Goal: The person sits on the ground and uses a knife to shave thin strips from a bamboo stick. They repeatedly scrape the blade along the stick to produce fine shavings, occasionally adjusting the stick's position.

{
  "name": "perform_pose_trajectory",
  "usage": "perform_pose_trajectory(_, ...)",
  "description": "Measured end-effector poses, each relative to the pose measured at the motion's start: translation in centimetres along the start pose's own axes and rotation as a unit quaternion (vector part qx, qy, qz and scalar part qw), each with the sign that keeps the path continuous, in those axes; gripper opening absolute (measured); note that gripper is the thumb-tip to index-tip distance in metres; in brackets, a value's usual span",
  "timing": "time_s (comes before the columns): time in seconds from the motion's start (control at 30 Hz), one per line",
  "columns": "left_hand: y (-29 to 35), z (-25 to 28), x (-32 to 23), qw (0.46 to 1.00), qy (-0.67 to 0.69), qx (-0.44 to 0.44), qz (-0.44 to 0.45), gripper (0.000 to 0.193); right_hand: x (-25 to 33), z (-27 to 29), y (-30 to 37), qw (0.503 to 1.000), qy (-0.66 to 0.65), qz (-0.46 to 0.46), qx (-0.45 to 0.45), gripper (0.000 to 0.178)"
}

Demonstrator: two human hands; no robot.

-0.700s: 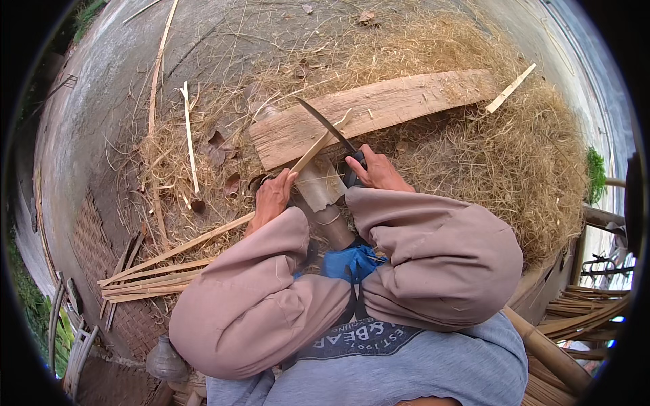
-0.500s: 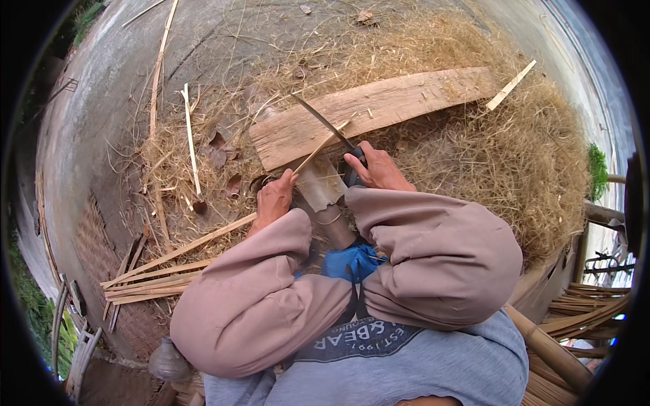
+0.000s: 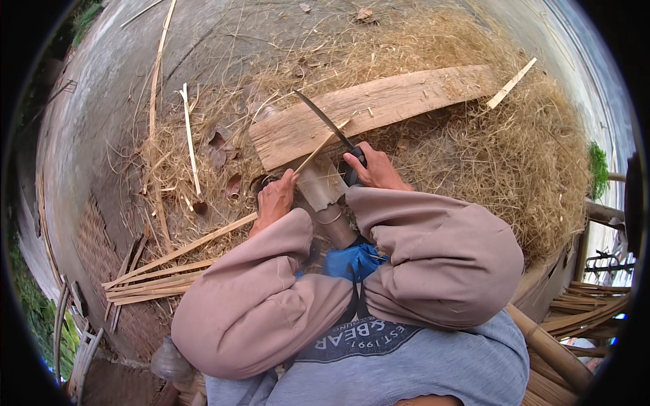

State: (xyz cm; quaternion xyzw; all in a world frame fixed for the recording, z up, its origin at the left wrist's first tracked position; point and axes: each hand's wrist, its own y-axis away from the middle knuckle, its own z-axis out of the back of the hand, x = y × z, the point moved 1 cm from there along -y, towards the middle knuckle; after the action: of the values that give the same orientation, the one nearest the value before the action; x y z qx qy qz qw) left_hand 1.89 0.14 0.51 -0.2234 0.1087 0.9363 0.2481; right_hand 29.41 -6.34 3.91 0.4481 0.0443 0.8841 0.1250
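Note:
My left hand [image 3: 275, 196] pinches a thin bamboo strip [image 3: 315, 154], whose far end slants up and right over a wooden board [image 3: 420, 95]. Behind that hand a strip runs back to the lower left, seemingly the same one. My right hand [image 3: 379, 170] is closed round the black handle of a knife [image 3: 325, 120]. Its long dark blade points up and left above the board and crosses the strip near the strip's far end. Whether the edge touches the strip I cannot tell. Beneath the strip, between my hands, lies a grey-brown tube-like piece [image 3: 319, 184].
Curly shavings [image 3: 501, 169] cover the ground around the board. Several bamboo strips [image 3: 152, 287] lie at the left, by a woven mat [image 3: 101, 250]. A blue cloth-like bundle [image 3: 353, 262] sits between my legs. At the right are a bamboo pole [image 3: 548, 345] and stacked strips [image 3: 586, 311].
The knife's tip has shifted very slightly up and right. My hands keep their grips, and the strip and board look nearly unmoved.

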Motion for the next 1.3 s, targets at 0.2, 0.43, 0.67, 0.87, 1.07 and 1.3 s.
perform_pose_trajectory(0.2, 0.4, 0.1, -0.2, 1.000, 0.006, 0.007, 0.012, 0.025, 1.1, -0.5, 1.0, 0.988, -0.038, 0.114, -0.101, 0.039)
perform_pose_trajectory(0.43, 0.9, 0.2, 0.4, 1.000, 0.015, 0.002, 0.026, 0.025, 0.0, -1.8, -1.1, 0.999, -0.023, -0.030, 0.018, 0.037)
perform_pose_trajectory(0.67, 1.8, 0.2, 1.3, 0.998, -0.011, 0.018, 0.052, 0.027, 1.9, -2.0, -0.6, 0.978, -0.072, 0.162, -0.108, 0.036)
perform_pose_trajectory(0.87, 1.4, 0.4, 0.8, 0.998, -0.004, 0.019, 0.054, 0.026, -0.3, -3.3, -1.8, 0.992, 0.106, 0.058, -0.035, 0.039)
perform_pose_trajectory(1.07, 0.9, 0.0, 1.0, 0.998, -0.014, 0.014, 0.054, 0.028, 1.1, -1.2, -1.9, 0.999, -0.040, -0.007, 0.037, 0.045)
perform_pose_trajectory(1.3, -0.1, 2.1, -2.0, 0.974, 0.200, 0.079, 0.073, 0.033, -0.1, -1.2, -1.8, 1.000, 0.025, 0.005, -0.010, 0.043)
